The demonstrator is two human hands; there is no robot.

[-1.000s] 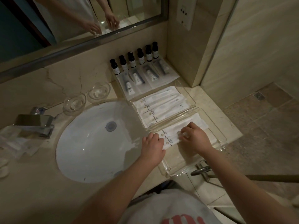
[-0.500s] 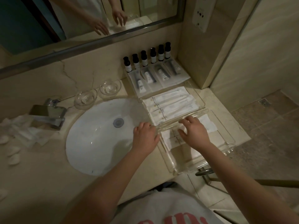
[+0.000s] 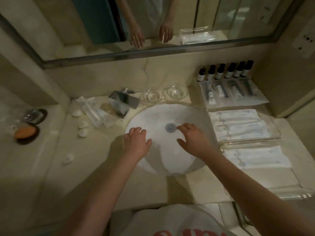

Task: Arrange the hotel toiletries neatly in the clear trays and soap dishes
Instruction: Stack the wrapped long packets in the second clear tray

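Note:
Both my hands hover over the white sink basin (image 3: 153, 116), holding nothing. My left hand (image 3: 136, 143) is near the basin's left rim with fingers relaxed. My right hand (image 3: 192, 140) is just right of the drain, fingers spread. On the right, a clear tray (image 3: 272, 126) holds several white sachets (image 3: 238, 125); a nearer clear tray (image 3: 289, 189) holds more white sachets (image 3: 255, 159). Two clear glass soap dishes (image 3: 151, 96) stand behind the basin. Loose white packets (image 3: 95, 111) and small round soaps (image 3: 82, 128) lie on the counter to the left.
Several dark bottles (image 3: 225, 71) line the back wall above bagged toiletry kits (image 3: 230, 94). A chrome tap (image 3: 122, 103) stands behind the basin. Dark dishes, one with an orange soap (image 3: 25, 132), sit far left. A mirror (image 3: 136, 23) spans the wall.
Both hands left the near clear tray and moved left over the sink basin. The view swung left, showing the loose packets and soaps on the left counter.

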